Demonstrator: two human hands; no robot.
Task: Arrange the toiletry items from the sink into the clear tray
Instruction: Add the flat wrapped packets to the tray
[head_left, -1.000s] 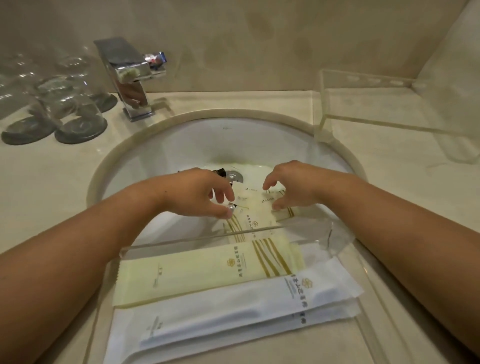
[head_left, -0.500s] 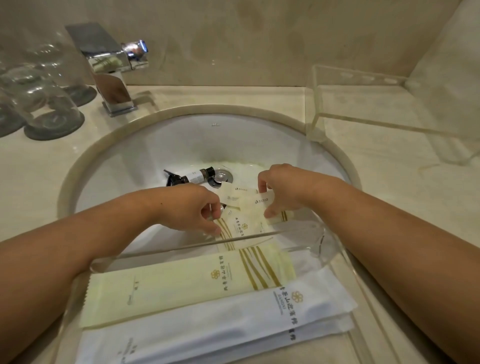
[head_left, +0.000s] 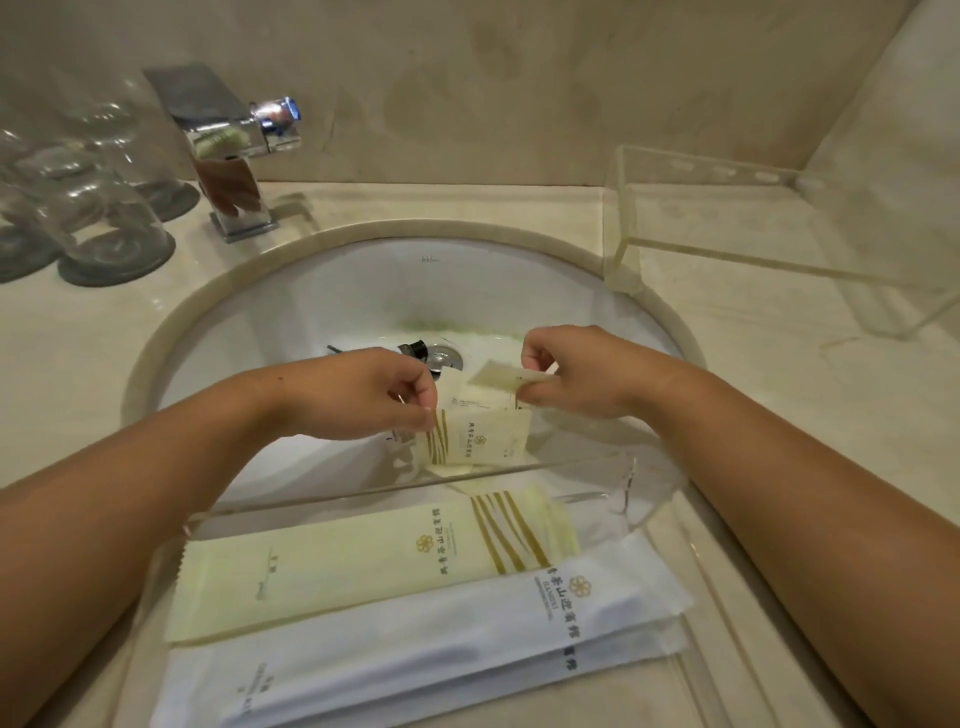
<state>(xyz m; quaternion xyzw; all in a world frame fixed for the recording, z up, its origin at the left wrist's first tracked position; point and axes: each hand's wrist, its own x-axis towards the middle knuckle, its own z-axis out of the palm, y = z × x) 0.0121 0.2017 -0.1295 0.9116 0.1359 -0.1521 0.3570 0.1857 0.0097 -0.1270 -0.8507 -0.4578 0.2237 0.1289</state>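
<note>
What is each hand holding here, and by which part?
Right hand pinches a small cream sachet by its right end. Left hand pinches the left edge of a gold-striped packet.

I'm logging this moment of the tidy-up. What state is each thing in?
Left hand: pinching a cream packet over the sink.
Right hand: pinching a small sachet.
Clear tray: holds three long packets, flat.
Tap: no water running.
</note>
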